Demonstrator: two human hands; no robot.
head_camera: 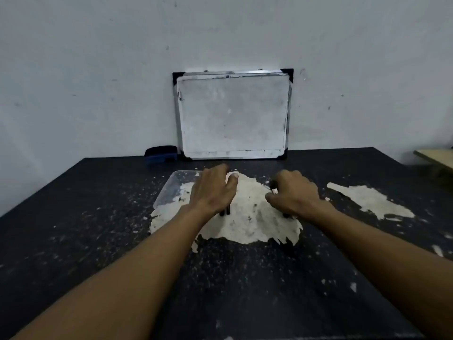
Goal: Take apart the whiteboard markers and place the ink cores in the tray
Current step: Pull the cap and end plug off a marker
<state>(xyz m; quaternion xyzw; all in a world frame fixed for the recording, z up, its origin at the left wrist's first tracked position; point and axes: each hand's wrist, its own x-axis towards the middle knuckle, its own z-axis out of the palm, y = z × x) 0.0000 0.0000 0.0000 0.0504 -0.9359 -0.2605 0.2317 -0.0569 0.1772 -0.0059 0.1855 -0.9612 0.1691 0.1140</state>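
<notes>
A clear plastic tray [169,190] lies on the black table, its right part hidden under my left hand [213,190]. That hand rests palm down over dark markers [225,212], whose ends stick out below the wrist; whether its fingers grip them is hidden. My right hand [293,195] is curled around a dark marker [272,184], with a black end showing at the top of the fist and another dark end [285,215] below it. Both hands are over a pale worn patch [252,217] of the tabletop.
A small whiteboard [232,114] leans against the wall at the table's back edge. A blue eraser [160,154] sits to its left. Another pale worn patch [370,200] is at the right. A wooden surface [436,155] shows at the far right.
</notes>
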